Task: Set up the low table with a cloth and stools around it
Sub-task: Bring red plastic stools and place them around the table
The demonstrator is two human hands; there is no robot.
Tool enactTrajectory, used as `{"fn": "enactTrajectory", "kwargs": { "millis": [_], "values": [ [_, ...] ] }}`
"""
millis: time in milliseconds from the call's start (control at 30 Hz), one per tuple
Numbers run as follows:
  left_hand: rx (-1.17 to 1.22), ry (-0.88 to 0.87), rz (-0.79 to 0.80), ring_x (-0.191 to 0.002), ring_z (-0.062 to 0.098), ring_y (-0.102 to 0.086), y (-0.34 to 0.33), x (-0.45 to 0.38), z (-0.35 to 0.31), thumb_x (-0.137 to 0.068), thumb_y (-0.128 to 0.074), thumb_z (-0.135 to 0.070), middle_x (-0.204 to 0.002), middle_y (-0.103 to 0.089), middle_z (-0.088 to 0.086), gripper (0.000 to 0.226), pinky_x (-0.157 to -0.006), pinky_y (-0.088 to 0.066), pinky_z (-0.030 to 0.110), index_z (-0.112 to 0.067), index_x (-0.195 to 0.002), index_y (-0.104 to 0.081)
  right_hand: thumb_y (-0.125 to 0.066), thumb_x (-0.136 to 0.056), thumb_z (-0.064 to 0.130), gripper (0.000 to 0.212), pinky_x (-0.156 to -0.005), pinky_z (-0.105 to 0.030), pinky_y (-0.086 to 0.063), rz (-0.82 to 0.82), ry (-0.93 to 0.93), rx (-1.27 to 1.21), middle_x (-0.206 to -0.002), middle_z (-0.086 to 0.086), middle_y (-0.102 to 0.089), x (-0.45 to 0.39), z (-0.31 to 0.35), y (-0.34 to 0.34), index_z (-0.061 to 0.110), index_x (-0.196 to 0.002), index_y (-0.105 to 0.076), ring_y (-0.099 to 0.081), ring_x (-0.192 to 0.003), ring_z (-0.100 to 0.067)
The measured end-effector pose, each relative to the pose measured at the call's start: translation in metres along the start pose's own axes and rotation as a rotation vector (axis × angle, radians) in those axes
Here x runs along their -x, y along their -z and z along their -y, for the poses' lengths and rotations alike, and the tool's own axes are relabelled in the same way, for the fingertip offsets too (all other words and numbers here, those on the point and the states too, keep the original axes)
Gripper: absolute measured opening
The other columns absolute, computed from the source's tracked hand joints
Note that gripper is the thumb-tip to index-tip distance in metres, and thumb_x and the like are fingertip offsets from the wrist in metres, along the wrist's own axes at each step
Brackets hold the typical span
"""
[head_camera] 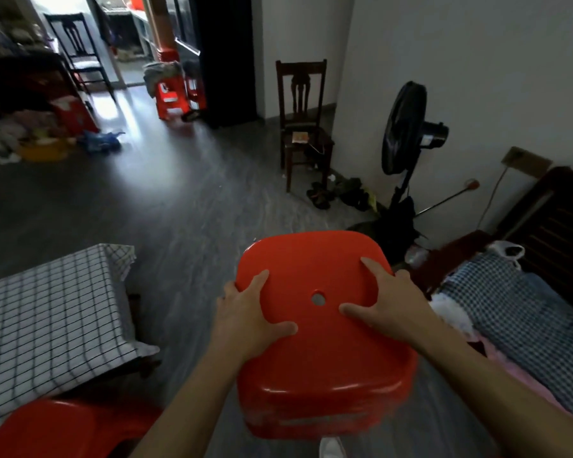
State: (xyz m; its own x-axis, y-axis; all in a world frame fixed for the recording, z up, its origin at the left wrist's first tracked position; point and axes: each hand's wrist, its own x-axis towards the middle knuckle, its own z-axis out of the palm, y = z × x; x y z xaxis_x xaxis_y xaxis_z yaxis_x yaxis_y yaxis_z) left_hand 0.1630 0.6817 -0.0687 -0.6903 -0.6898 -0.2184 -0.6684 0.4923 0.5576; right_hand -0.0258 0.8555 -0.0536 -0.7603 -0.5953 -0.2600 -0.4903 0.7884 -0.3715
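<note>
Already the low table wears its checked cloth, sitting at about nine o'clock from the person, with one red stool tucked by its near corner at seven o'clock. Moving rightward, the left hand grasps the left rim of a second red stool, thumb across the seat and fingers curled under the edge. That stool looks carried clear of the floor, dead ahead at twelve o'clock, and seems to be more than one stacked together, though I cannot be sure. The right hand grips the opposite rim, index finger and thumb spread on top near the centre hole.

To place it well, I judge it should swing toward ten o'clock, go down level on all legs just beside a free side of the table, and stay off the hanging cloth.

Farther right stand a wooden chair, a black fan and a bed. No readable writing or brand shows anywhere.
</note>
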Motion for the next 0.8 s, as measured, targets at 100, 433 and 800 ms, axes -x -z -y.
{"fn": "enactTrajectory", "kwargs": {
  "millis": [100,433,800],
  "values": [
    [0.009,0.023,-0.006,-0.136,0.035,-0.035,0.012,-0.027,0.015,-0.055,-0.081,-0.067,-0.15,-0.024,0.015,0.115,-0.11,-0.038,0.049,-0.045,-0.151,-0.021,-0.063,-0.058,0.084,0.111,-0.102,-0.05,-0.046,0.013,0.031,-0.006,-0.137,-0.016,-0.034,-0.031,0.02,-0.005,0.048,-0.149,-0.01,-0.05,-0.12,-0.041],
    [-0.03,0.188,-0.075,-0.132,0.035,-0.04,0.054,-0.15,0.027,-0.052,-0.081,-0.07,-0.149,-0.026,0.013,0.115,-0.105,-0.043,0.05,-0.047,-0.148,-0.022,-0.074,-0.063,0.072,0.114,-0.106,-0.043,-0.043,0.119,0.154,-0.064,-0.139,-0.016,-0.036,-0.185,0.086,0.001,0.036,-0.153,-0.015,-0.047,-0.126,-0.034],
    [0.041,0.341,-0.247,-0.133,0.033,-0.039,0.108,-0.26,0.055,-0.051,-0.081,-0.069,-0.148,-0.028,0.012,0.113,-0.108,-0.042,0.048,-0.049,-0.147,-0.024,-0.074,-0.06,0.073,0.109,-0.1,-0.039,-0.046,0.106,0.364,0.002,-0.133,-0.014,-0.048,-0.336,0.192,0.011,0.038,-0.15,-0.026,-0.053,-0.119,-0.03]
  ]
}}
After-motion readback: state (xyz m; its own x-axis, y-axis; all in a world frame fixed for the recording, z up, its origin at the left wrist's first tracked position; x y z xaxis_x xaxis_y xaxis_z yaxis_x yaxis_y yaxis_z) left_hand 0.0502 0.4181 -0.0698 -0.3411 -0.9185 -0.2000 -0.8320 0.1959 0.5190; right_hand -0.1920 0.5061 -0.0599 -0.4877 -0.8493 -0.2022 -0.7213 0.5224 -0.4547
